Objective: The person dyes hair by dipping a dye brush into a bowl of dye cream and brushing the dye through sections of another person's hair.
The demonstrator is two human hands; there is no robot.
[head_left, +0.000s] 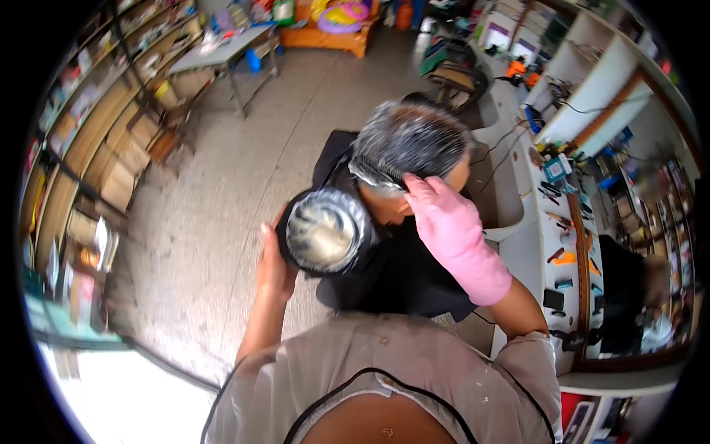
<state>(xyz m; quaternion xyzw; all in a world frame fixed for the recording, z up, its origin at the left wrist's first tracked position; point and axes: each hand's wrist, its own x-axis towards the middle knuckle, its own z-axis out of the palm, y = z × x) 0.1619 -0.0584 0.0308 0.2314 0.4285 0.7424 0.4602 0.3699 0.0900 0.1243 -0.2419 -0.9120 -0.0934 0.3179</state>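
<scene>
My left hand (275, 260) grips a dark bowl (290, 244) from its outer side, tilted so its inside shows. White cream (322, 234) coats the bowl's bottom and walls. My right hand (450, 226) wears a pink rubber glove and is closed on a black comb (381, 172). The comb's toothed end lies against the hair at the side of a seated person's head (414, 137). White cream streaks that person's grey and dark hair. A black cape (392, 277) covers the person's body. The comb's handle is mostly hidden by my gloved fingers.
On the right, a white counter (551, 259) carries combs, clips and a dark phone (553, 299) below a wood-framed mirror (658, 222). Curved shelves (74, 155) line the left. A grey table (222, 50) and an orange wooden bench (325, 38) stand at the back.
</scene>
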